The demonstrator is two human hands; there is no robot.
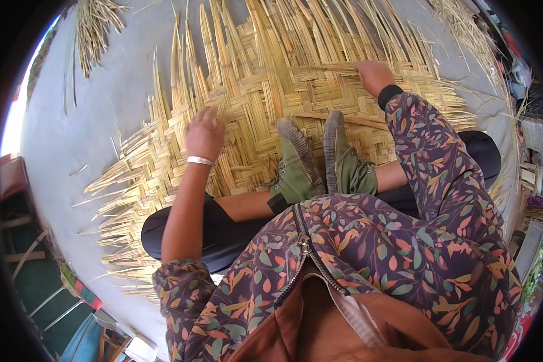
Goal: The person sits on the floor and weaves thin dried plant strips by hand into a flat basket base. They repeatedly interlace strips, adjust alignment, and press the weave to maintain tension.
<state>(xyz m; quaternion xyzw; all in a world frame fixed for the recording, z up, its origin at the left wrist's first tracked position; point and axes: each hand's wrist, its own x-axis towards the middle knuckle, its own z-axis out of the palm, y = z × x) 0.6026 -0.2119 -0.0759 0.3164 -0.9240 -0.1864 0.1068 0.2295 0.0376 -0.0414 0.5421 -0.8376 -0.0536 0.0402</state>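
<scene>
Grey floor (60,163), a dark red seat-like thing (12,177) far left, blue sheet (83,339) plus some white boxy thing (142,348) bottom left, and random clutter (537,134) all down the right.

head camera, left of pair | looks steeply down | close over woven mat (245,160) | rim perhaps distorted

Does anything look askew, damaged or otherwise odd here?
Nothing looks clearly damaged or spilled. A small stray straw scrap on the grey floor, left of the woven mat, looks out of place, lying detached from it.
</scene>
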